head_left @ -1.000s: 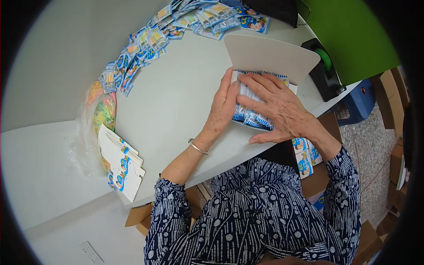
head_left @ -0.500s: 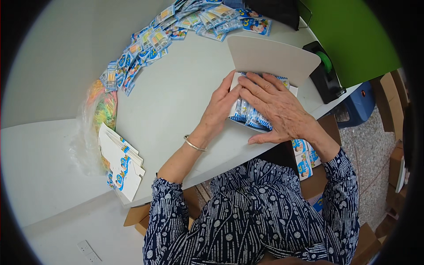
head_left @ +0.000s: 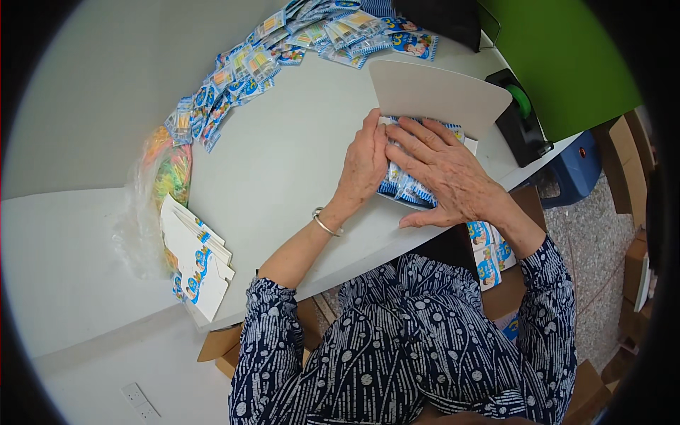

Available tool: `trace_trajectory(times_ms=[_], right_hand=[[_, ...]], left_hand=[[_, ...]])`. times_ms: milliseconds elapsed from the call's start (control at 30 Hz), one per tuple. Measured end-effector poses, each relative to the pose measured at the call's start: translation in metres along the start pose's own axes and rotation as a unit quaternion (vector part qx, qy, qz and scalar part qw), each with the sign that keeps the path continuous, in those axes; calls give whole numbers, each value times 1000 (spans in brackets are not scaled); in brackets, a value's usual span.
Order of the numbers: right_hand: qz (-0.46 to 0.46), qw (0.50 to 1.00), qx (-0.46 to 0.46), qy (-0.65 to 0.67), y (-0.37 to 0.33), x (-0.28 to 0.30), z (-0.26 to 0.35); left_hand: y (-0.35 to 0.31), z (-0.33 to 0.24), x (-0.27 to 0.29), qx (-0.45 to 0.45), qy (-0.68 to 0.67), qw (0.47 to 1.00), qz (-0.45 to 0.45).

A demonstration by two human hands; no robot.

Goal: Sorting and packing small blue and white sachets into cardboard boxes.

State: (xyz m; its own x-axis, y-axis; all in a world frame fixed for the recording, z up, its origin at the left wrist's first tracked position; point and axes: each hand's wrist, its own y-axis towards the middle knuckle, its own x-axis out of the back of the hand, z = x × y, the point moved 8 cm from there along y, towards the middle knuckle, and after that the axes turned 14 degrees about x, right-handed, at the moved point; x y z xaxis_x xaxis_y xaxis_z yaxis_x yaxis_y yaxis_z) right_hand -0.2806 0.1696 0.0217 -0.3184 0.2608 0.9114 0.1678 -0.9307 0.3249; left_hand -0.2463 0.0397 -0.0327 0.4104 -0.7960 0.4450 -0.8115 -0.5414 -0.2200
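Observation:
A white cardboard box stands near the table's front edge with its lid raised at the back. Small blue-and-white striped clear packets fill it. My right hand lies flat across the packets, fingers stretched toward the back and thumb out over the front edge. Against the box's left side presses my left hand, with its fingers together along the wall and its thumb by the top edge. Both hands hide much of the box and its packets.
A long heap of similar packets curves along the table's far left. Flattened white cartons and a plastic bag of colourful pieces lie at left. A black tape dispenser stands at right, near a blue stool. Open cardboard boxes surround the floor.
My left hand has shifted right and turned more upright along the box's left side, its thumb pulled in. My right hand stays nearly in place on the packets.

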Motion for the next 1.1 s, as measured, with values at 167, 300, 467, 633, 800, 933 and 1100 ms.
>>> trace_trajectory(times_ms=[167, 300, 467, 633, 800, 933, 1100], right_hand=[[6, 1000, 14, -5, 4, 0, 1], [13, 1000, 15, -18, 2, 3, 3], [21, 1000, 11, -8, 1, 3, 4], [48, 999, -22, -9, -10, -3, 4], [10, 1000, 25, -13, -1, 3, 4], [18, 999, 26, -27, -12, -12, 3], [101, 993, 16, 53, -14, -24, 2]], left_hand=[[14, 3, 8, 84, -260, 954, 121], [29, -44, 22, -62, -130, 967, 208], [30, -30, 25, -42, 46, 960, 273], [16, -74, 21, -307, 256, 873, 279], [36, -98, -7, -166, 331, 811, 453], [12, -91, -54, -32, 266, 820, 507], [7, -81, -46, -217, 242, 846, 422]])
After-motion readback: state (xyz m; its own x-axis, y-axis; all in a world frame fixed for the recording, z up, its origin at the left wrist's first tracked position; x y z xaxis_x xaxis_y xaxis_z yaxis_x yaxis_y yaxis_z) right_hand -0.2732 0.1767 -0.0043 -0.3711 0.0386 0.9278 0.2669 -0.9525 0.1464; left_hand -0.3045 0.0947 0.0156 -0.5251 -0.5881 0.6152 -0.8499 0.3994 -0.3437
